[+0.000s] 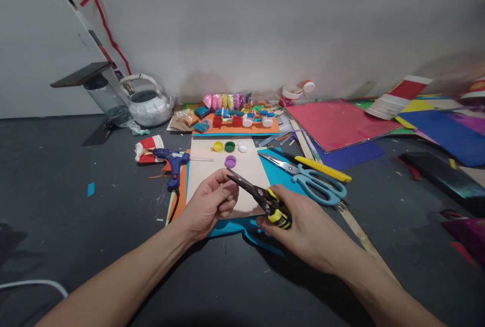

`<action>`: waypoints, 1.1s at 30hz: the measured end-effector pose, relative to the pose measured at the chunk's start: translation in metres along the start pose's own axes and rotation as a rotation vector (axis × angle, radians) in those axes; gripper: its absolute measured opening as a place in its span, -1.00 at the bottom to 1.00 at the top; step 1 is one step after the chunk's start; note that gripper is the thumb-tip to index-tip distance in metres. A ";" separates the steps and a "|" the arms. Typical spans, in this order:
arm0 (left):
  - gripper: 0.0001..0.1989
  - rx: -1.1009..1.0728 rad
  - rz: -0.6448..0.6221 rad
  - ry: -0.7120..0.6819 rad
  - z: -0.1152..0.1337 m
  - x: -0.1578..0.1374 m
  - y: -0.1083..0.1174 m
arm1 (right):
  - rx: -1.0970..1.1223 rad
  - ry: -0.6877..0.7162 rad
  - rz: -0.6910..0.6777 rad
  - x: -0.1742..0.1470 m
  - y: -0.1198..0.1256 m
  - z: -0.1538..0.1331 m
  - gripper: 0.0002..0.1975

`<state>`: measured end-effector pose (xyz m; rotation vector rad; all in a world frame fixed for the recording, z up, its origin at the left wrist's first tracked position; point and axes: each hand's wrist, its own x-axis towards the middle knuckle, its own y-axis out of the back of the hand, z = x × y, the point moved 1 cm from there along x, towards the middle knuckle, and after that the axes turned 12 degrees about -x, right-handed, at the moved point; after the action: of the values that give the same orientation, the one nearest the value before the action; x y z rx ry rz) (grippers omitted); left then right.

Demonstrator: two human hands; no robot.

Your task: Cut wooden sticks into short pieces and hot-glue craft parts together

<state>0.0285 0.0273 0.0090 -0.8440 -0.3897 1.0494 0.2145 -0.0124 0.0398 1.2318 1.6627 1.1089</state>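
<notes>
In the head view my right hand (303, 221) grips scissors (261, 194) by their yellow and black handles. Their dark blades point up and left and look closed or nearly so. At the blade tips, my left hand (214, 198) has its fingers pinched; what they hold, if anything, is too small to make out. Beneath both hands lies a cream sheet of paper (200, 180) over blue paper (227, 227). Just beyond the tips rest a purple cap (230, 161), a yellow cap (218, 146), a green cap (230, 146) and a white cap (243, 148).
A blue glue gun (174, 165) lies left of the paper. To the right are blue-handled scissors (320, 185) and a yellow cutter (322, 168). A silver kettle (149, 107), a jar (109, 104), a red sheet (341, 122), paper cups (397, 99) and a dark phone-like object (443, 178) stand farther out.
</notes>
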 end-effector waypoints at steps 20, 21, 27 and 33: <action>-0.75 0.440 -0.011 -0.125 -0.002 0.001 0.010 | -0.128 0.024 0.098 0.002 0.003 0.000 -0.85; -0.74 0.468 0.000 -0.143 -0.001 0.002 0.011 | -0.132 0.019 0.087 0.001 0.003 -0.001 -0.86; -0.79 0.604 0.022 -0.238 0.003 0.001 0.008 | -0.157 0.044 0.102 -0.002 0.005 0.002 -0.89; -0.80 0.638 0.059 -0.277 0.006 -0.001 0.000 | -0.252 0.018 0.073 -0.001 0.004 0.002 -0.85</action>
<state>0.0239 0.0286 0.0135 -0.1412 -0.2359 1.2535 0.2182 -0.0127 0.0428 1.1295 1.4490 1.3328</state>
